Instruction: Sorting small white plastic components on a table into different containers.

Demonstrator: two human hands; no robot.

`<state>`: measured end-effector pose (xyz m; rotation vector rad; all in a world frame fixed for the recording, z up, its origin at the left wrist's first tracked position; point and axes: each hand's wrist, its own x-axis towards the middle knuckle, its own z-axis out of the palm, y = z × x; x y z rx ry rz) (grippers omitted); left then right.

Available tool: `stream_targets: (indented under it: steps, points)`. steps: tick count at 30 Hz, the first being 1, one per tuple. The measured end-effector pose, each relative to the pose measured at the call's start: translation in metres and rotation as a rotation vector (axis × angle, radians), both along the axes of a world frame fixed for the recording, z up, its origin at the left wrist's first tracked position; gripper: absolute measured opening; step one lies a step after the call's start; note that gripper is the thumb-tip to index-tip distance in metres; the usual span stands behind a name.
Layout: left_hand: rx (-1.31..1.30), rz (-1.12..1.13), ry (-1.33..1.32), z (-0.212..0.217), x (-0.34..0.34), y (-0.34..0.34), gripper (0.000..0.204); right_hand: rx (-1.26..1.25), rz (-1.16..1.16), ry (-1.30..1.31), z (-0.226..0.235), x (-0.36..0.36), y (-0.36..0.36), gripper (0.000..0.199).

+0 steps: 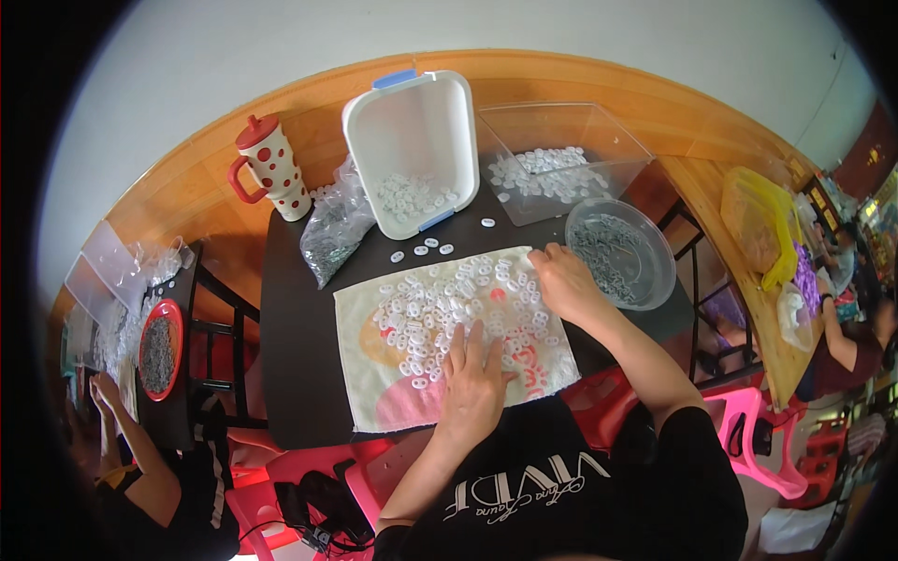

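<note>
Left hand (473, 385) lies, fingers parted, at the near edge of white pieces (441, 313), right hand (565, 280), grip unclear, rests beside them at the far right corner of the towel (404, 408).

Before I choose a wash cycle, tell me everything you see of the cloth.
The cream cloth looks towel-like, printed with orange, pink and red. Roughly rectangular, it lies spread on the dark table, strewn with small white pieces. The right hand touches its upper right corner; the left hand overlies its lower middle.
</note>
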<state>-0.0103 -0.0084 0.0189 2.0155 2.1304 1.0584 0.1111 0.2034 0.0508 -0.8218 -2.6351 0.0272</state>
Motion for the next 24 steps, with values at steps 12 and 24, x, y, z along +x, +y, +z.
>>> stream_targets:
  steps: [12, 24]
  points:
    - [0.191, -0.328, -0.017, 0.006, 0.022, -0.017, 0.039, -0.106, -0.011, 0.137, 0.001, -0.034, 0.008, 0.017]
    - [0.381, -0.281, 0.022, -0.016, 0.042, -0.003, 0.009, 0.213, 0.073, 0.124, 0.024, -0.033, -0.011, 0.016]
